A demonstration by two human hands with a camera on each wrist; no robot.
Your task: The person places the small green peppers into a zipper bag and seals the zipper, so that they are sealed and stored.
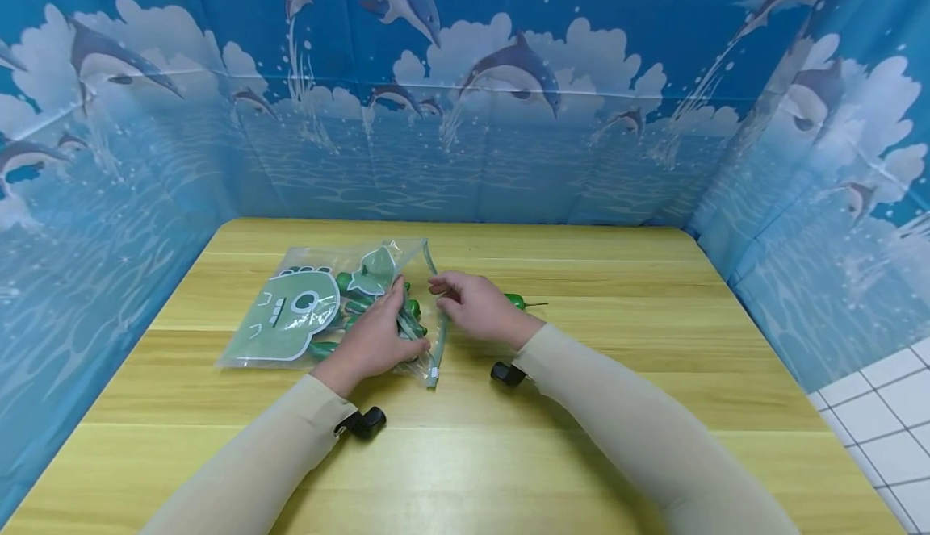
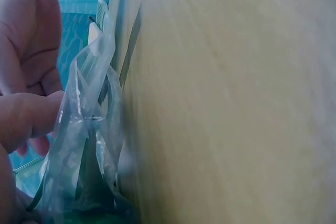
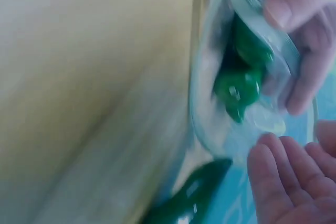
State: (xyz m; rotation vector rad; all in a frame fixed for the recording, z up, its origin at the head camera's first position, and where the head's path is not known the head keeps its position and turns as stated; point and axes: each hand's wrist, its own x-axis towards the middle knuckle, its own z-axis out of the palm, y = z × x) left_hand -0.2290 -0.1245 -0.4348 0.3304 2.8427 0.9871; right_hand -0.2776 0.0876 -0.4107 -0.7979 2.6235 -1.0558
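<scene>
A clear zip bag (image 1: 250,341) with a green cartoon print lies on the table, holding several shiny green peppers (image 3: 239,87). My left hand (image 1: 372,337) grips the upper layer of the bag near its mouth, with the thumb on one side of the film and fingers on the other. Just off the opening is my right hand (image 1: 479,307); its fingers (image 3: 273,177) are loosely bent, palm showing, with nothing held. One loose green pepper (image 1: 516,301) lies outside the bag, partly hidden behind the right hand.
The pale wooden table (image 1: 603,406) is bordered at the back and sides by a blue dolphin-print curtain (image 1: 465,164). White floor tiles (image 1: 879,406) show at the right. A small black camera sits on each wrist.
</scene>
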